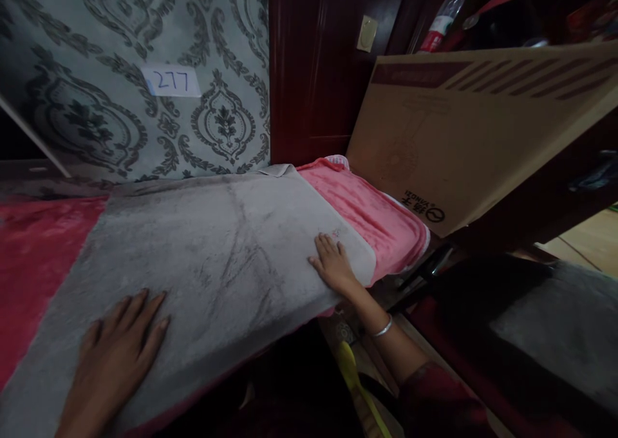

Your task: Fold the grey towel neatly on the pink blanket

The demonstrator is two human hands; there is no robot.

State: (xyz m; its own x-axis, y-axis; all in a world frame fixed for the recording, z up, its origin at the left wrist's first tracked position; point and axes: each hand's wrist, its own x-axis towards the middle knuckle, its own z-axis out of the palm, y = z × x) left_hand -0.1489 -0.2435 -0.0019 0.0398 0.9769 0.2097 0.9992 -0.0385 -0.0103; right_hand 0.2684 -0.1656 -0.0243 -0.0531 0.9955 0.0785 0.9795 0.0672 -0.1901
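Observation:
A grey plush cover (183, 238) lies spread over a long seat, with dark brushed streaks across its middle. My left hand (116, 344) rests flat on its near left part, fingers spread. Farther right, my right hand (333, 264) lies palm down on the same cover, close to a small pinkish mark (336, 233); a silver bangle circles that wrist. Beyond the grey cover's right edge shows a pink plush cloth (357, 206) with a pale trim. Red plush fabric (43, 251) borders it on the left.
Patterned wallpaper (224, 122) with a paper label reading 277 (171, 80) stands behind the seat. To the right are a dark red door (313, 58), a large cardboard box (463, 122) and a bottle (444, 16). A second grey-covered seat (560, 328) is at lower right.

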